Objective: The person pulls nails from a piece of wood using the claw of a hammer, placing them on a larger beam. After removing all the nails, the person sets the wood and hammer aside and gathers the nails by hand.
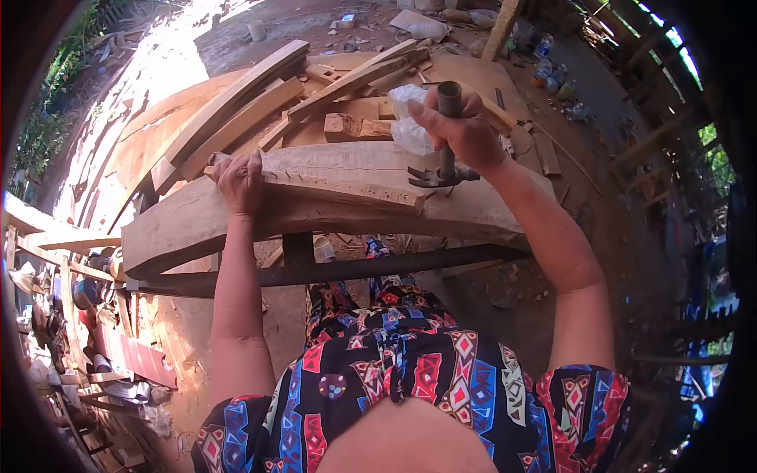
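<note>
My right hand (461, 130) is closed round the handle of a claw hammer (447, 169), whose head hangs at the lower end, over the right part of a thick curved plank (315, 162). At the left, my left hand (236, 181) grips the end of a narrow wooden strip (339, 191) lying along that plank. Several small nails or pegs stick out of the strip. A clear plastic bag (412, 122) lies just left of my right hand, behind the plank.
Long timber pieces (236, 110) and a short wooden block (355, 128) lie behind the plank. A dark curved bar (331, 272) runs below its near edge. Cluttered scraps (118, 370) fill the left side; plastic bottles (552, 75) lie at the back right.
</note>
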A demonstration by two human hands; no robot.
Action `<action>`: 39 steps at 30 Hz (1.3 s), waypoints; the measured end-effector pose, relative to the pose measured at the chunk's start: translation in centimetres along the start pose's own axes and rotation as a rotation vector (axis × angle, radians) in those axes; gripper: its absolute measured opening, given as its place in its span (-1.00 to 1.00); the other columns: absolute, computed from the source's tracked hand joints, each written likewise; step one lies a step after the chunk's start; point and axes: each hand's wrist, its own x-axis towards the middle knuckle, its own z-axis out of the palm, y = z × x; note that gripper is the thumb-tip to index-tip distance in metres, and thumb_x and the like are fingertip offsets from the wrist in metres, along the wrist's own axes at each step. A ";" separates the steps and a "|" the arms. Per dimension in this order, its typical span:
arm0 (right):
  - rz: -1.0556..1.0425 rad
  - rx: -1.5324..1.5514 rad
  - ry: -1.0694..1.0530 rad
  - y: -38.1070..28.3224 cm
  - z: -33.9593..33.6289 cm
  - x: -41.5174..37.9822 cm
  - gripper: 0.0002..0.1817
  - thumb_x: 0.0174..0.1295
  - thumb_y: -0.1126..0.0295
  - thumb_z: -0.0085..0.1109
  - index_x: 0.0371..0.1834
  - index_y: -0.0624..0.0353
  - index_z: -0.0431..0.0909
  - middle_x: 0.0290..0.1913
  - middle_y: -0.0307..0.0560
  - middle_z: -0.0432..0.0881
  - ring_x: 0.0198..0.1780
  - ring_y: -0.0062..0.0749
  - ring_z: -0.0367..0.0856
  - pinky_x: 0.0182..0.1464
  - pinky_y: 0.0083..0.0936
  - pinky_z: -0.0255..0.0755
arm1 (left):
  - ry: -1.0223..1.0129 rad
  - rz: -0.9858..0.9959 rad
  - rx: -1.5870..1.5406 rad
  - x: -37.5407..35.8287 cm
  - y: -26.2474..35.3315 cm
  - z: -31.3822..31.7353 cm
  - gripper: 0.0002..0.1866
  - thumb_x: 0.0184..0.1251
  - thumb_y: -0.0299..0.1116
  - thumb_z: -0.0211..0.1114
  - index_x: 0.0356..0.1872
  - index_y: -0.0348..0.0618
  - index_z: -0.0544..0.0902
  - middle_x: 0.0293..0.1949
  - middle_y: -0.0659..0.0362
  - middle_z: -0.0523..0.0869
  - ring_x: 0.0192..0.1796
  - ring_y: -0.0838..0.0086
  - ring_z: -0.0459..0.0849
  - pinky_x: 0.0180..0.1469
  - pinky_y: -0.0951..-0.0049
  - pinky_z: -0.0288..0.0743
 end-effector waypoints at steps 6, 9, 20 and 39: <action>0.098 -0.207 -0.262 0.4 2.4 1.3 -0.67 0.20 0.27 0.28 -0.64 0.15 0.45 -0.68 -0.41 0.41 -0.68 -0.78 0.34 -0.68 -0.74 0.23 | 0.063 0.034 -0.045 0.1 0.2 -0.1 -0.57 0.30 -0.05 0.04 -0.66 -0.12 0.54 -0.56 0.12 0.58 -0.33 0.26 0.49 0.05 0.33 0.19; 0.102 -0.262 -0.284 0.7 2.8 1.5 -0.67 0.20 0.27 0.28 -0.64 0.15 0.45 -0.68 -0.42 0.39 -0.68 -0.79 0.35 -0.68 -0.74 0.25 | 0.078 0.031 -0.074 0.0 0.2 -0.2 -0.58 0.28 -0.06 0.06 -0.67 -0.11 0.54 -0.57 0.12 0.58 -0.34 0.26 0.49 0.04 0.33 0.20; 0.076 -0.299 -0.314 -1.4 3.3 2.7 -0.66 0.22 0.30 0.25 -0.65 0.16 0.42 -0.72 -0.39 0.37 -0.70 -0.77 0.33 -0.69 -0.71 0.19 | 0.081 0.018 -0.042 0.0 0.4 -0.3 -0.58 0.27 -0.06 0.08 -0.71 -0.09 0.52 -0.60 0.13 0.56 -0.37 0.25 0.47 -0.02 0.30 0.20; 0.042 -0.040 -0.218 -4.7 14.6 9.5 -0.75 0.25 0.29 0.20 -0.54 0.14 0.49 -0.76 -0.33 0.39 -0.76 -0.72 0.32 -0.71 -0.67 0.22 | 0.116 -0.018 -0.088 0.2 1.8 -0.7 -0.61 0.22 -0.06 0.11 -0.71 -0.04 0.61 -0.60 0.19 0.62 -0.35 0.29 0.51 0.05 0.31 0.21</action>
